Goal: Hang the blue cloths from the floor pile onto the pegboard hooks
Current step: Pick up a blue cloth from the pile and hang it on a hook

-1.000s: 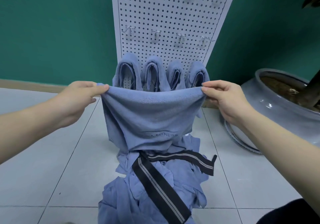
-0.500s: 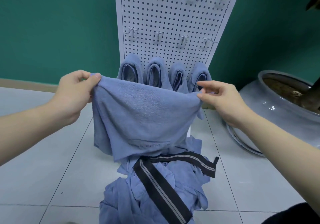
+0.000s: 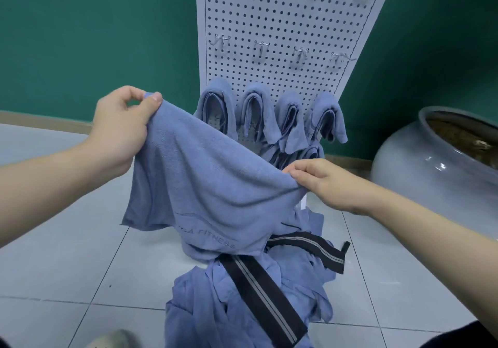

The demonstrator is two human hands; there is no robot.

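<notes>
Two hands, my left hand (image 3: 118, 129) and right hand (image 3: 323, 180), pinch the top corners of the blue cloth (image 3: 204, 186), held above the floor pile (image 3: 242, 307); it seems light, limp terry, best gripped at its hem.

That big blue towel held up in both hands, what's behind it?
Behind the blue towel, the white pegboard shows four blue cloths hanging on hooks. More cloths lower on the board peek out; the towel covers most of them and the board's foot.
</notes>
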